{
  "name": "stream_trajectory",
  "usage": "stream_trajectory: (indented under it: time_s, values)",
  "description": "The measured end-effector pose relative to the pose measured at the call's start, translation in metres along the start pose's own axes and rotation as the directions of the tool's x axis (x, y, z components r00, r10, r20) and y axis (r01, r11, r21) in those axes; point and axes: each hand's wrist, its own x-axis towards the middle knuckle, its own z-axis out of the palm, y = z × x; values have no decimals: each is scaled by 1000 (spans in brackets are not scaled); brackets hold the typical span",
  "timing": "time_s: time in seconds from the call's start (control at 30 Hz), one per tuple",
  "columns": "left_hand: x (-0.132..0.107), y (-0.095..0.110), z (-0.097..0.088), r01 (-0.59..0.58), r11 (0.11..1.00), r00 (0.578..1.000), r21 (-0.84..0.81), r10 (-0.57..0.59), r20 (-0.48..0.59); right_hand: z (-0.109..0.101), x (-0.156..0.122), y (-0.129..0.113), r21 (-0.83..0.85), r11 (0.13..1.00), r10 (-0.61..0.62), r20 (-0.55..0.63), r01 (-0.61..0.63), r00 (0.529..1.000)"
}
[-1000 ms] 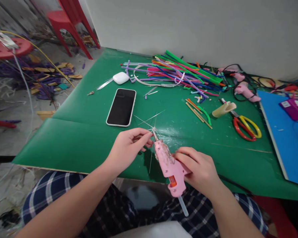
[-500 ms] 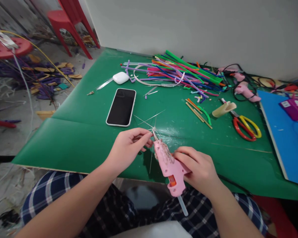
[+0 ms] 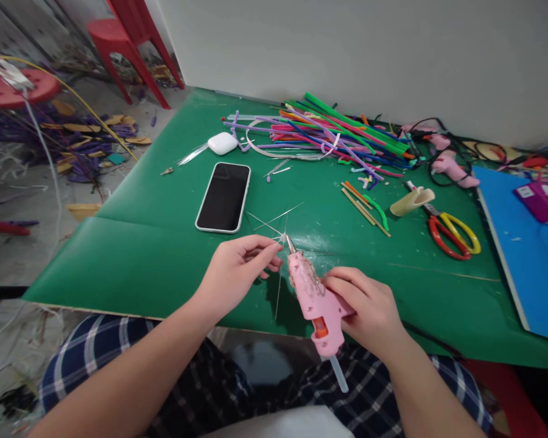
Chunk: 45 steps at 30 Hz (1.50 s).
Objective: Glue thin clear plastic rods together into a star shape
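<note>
My left hand [image 3: 244, 261] pinches a star of thin wires [image 3: 269, 225] close to its whitish hub, where several strands cross and fan out. Wrapped around the handle of a pink hot glue gun [image 3: 317, 304] is my right hand [image 3: 368, 304]. The gun's metal nozzle points up and left, its tip at or very near the hub; I cannot tell whether they touch. A clear glue stick [image 3: 339, 374] pokes out of the gun's rear. Beyond my left hand lies a phone [image 3: 223, 198] with a dark screen.
Colourful pipe cleaners [image 3: 319, 131] are heaped at the back. A white case [image 3: 222, 143] rests on some wires. To the right are thin sticks [image 3: 363, 210], a bamboo piece [image 3: 411, 201], scissors [image 3: 452, 234], another pink glue gun [image 3: 452, 167] and a blue board [image 3: 525, 255].
The glue gun and my right hand have shifted slightly right, and the nozzle has moved to the hub's right side. My left hand and the wires have stayed nearly still.
</note>
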Motion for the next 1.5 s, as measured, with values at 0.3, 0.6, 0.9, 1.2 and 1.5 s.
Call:
stream_trajectory:
  time_s: [0.3, 0.6, 0.9, 1.2, 1.5]
  values:
    - [2, 0, -1, -4, 1000, 1000, -9, 4, -11, -5, 0, -1, -38, 999, -13, 27, 14, 1000]
    - [1, 1, 0, -12, 1000, 1000, -8, 12, -11, -3, -1, -1, -22, 1000, -16, 33, 17, 999]
    - [1, -1, -2, 1, 1000, 1000, -16, -2, -16, -6, 1, -1, -9, 1000, 3, 5, -3, 1000]
    - [1, -1, -1, 4, 1000, 1000, -23, -4, -12, -7, 3, -1, 26, 1000, 6, 25, -7, 1000]
    - [0, 0, -1, 0, 1000, 1000, -1, 0, 0, -7, 4, -2, 44, 999, 16, 19, -17, 1000]
